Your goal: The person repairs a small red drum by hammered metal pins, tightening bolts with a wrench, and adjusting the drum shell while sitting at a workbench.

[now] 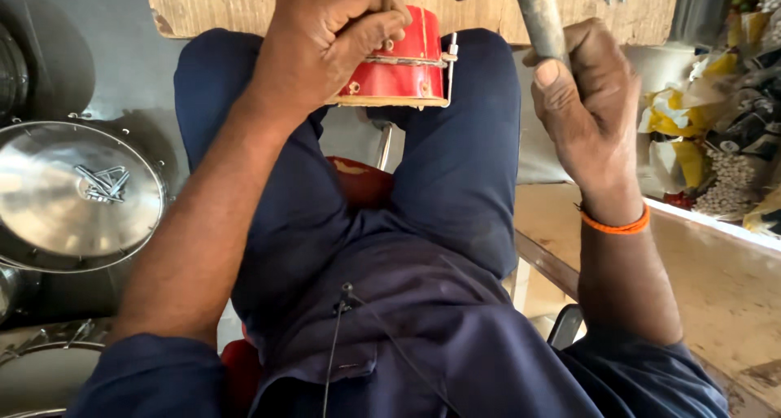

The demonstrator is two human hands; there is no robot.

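While one hand (329, 39) steadies one drum (403, 60), another (590, 100) swings one hammer (537, 11).

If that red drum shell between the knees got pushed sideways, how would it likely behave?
The red drum shell looks rigid, with a metal band and rivets, so it probably would not flex. Its round shape suggests it might roll if freed. For now the left hand presses on it and the knees wedge it, so it likely stays put.
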